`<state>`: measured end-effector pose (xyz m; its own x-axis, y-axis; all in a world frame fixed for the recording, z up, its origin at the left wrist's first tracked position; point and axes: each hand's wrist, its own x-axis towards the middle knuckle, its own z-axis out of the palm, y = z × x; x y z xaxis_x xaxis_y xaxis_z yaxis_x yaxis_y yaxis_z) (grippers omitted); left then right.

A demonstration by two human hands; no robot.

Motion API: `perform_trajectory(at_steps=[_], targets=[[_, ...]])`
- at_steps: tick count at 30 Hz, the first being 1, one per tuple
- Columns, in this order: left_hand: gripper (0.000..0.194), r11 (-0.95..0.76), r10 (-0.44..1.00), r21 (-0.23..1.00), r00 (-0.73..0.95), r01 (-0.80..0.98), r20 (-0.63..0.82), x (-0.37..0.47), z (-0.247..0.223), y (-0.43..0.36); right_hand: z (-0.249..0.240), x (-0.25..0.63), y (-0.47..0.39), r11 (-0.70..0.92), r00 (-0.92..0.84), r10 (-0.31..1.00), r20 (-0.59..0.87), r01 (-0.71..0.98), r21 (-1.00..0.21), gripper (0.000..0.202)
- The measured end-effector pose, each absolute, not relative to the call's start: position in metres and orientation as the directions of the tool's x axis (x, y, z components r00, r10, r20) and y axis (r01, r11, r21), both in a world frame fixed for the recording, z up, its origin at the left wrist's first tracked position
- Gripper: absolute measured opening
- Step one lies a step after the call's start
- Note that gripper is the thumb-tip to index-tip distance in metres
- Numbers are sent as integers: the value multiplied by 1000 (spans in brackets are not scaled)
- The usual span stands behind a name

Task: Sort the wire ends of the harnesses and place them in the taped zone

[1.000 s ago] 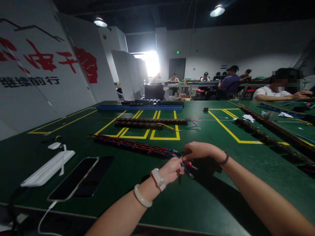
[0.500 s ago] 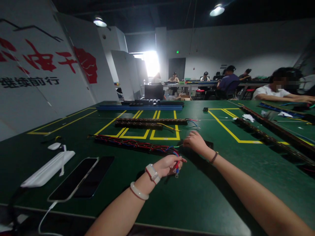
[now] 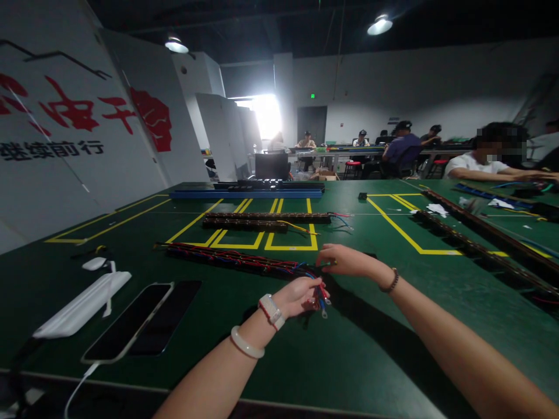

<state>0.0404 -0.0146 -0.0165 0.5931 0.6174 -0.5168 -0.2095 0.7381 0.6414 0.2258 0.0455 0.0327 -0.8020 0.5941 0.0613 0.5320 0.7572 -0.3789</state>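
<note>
My left hand (image 3: 300,295) is closed around several red and blue wires (image 3: 322,298), whose metal ring terminals stick out past the fingers. These wires come off the right end of a long dark strip (image 3: 231,258) wrapped with red and blue wiring, lying on the green table. Just above and to the right, my right hand (image 3: 343,260) is closed with its fingers curled down near that end. A small yellowish bit shows by its fingers; what it holds is hidden.
Two shorter dark wired strips (image 3: 266,220) lie behind, within yellow tape lines. Blue and black rails (image 3: 248,192) rest at the far edge. Phones (image 3: 128,323) and a white device (image 3: 85,305) are at left. More strips (image 3: 489,253) lie right, near a seated co-worker (image 3: 484,157).
My right hand has turned and come slightly down and left, closer to my left hand. The green wire seen at its fingertips no longer shows clearly. The wire ends in my left hand have swung right.
</note>
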Motion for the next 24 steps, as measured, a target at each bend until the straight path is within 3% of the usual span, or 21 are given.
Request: perform_trajectory(at_steps=[3, 5, 10, 13, 17, 20, 22, 24], targets=[[28, 766, 576, 613, 632, -195, -518, 38, -15, -14, 45, 230, 42, 655, -852, 507, -128, 477, -586, 30], [30, 776, 567, 595, 644, -208, -514, 38, -14, -13, 45, 233, 43, 591, -873, 454, -178, 444, -673, 36], [28, 778, 584, 579, 619, -244, -525, 40, -13, -15, 39, 237, 49, 529, -916, 346, -205, 371, -764, 36], [26, 736, 630, 646, 555, -202, -544, 43, -11, -18, 39, 237, 52, 548, -904, 399, -151, 367, -752, 33], [24, 620, 715, 783, 437, -38, -546, 49, -7, -23, 35, 229, 50, 527, -758, 652, 21, 434, -731, 40], [22, 589, 723, 808, 438, 13, -534, 50, -4, -25, 28, 212, 41, 505, -593, 792, 146, 501, -703, 42], [20, 591, 717, 807, 460, 0, -525, 50, -5, -26, 25, 196, 31, 539, -538, 814, 222, 553, -635, 39], [19, 587, 732, 809, 448, -32, -513, 50, -8, -26, 24, 180, 19, 601, -542, 795, 272, 643, -475, 33]])
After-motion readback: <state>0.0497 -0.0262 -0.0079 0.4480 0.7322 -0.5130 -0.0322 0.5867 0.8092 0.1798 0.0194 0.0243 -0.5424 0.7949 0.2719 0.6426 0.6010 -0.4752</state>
